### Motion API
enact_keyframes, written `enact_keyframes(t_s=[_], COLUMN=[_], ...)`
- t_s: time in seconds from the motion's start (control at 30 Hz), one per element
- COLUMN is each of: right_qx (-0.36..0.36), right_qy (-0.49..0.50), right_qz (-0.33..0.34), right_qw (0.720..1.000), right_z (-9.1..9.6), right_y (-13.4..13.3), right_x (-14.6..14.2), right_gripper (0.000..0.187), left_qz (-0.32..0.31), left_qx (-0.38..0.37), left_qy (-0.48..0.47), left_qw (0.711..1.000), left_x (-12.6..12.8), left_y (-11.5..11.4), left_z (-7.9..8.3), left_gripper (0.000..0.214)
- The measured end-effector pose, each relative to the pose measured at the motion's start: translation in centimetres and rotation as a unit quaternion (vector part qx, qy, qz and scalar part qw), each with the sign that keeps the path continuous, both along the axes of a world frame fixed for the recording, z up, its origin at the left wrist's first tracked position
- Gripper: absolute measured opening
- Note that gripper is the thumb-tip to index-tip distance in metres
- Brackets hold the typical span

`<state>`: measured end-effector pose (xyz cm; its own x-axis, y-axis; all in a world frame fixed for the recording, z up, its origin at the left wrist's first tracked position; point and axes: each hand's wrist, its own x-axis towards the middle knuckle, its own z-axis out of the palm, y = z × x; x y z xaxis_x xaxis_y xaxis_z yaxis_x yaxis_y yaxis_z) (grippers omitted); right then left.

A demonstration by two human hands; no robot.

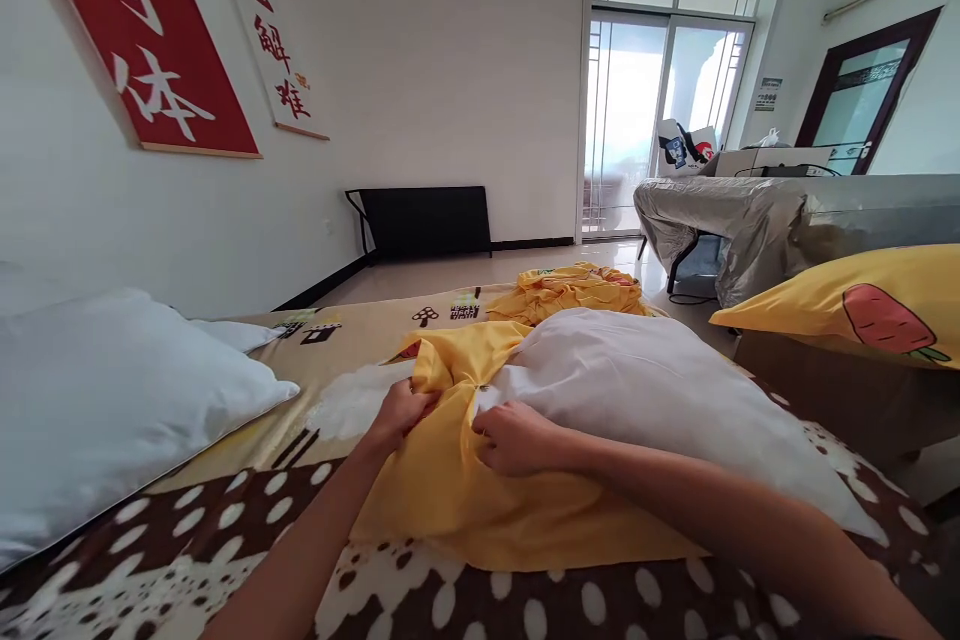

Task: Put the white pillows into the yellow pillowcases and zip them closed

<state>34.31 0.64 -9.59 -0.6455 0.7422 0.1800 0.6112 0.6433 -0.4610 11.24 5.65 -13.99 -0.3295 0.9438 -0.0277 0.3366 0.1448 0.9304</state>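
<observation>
A yellow pillowcase [427,490] lies spread on the bed, bunched up at its middle. My left hand [403,412] is closed on a fold of it at the left. Beside it, my right hand [517,438] has its fingers curled at the pillowcase's opening, where the cloth meets the white pillow [622,375]; whether it grips cloth, pillow or both I cannot tell. The pillow rests partly on top of the pillowcase, its left end at the gathered cloth and most of its body uncovered to the right.
More white pillows [127,400] lie at the left. Crumpled yellow fabric [574,290] sits at the bed's far edge. A yellow pillow with a carrot print [862,305] is at the right, near a silver-covered table [750,210]. The bed has a brown dotted blanket [247,520].
</observation>
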Motion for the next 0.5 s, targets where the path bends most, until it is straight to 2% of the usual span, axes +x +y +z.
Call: enact_keyframes(t_s=[0.13,0.2,0.3,0.37,0.5], right_qx=[-0.007,-0.025,-0.056,-0.080,-0.119], right_qy=[0.059,0.045,0.008,-0.006,0.011], right_qz=[-0.127,-0.150,-0.120,-0.094,-0.046], right_qw=[0.990,0.987,0.991,0.992,0.992], right_z=[0.9,0.5,-0.8,-1.5,-1.5], right_y=[3.3,4.5,5.2,5.3,5.7], right_x=[2.7,4.4,5.5,5.4,4.4], right_gripper=[0.025,0.020,0.003,0.012,0.023], left_qz=[0.054,0.069,0.081,0.067,-0.045], left_qx=[0.041,0.045,0.039,0.034,0.039], left_qy=[0.007,0.017,0.036,0.020,-0.068], left_qw=[0.998,0.996,0.995,0.997,0.996], left_x=[-2.1,-3.0,-3.4,-3.5,-4.9], left_y=[2.6,3.4,3.7,2.9,-1.0], left_z=[0.9,1.3,1.2,1.0,-0.2], left_gripper=[0.036,0.032,0.034,0.042,0.065])
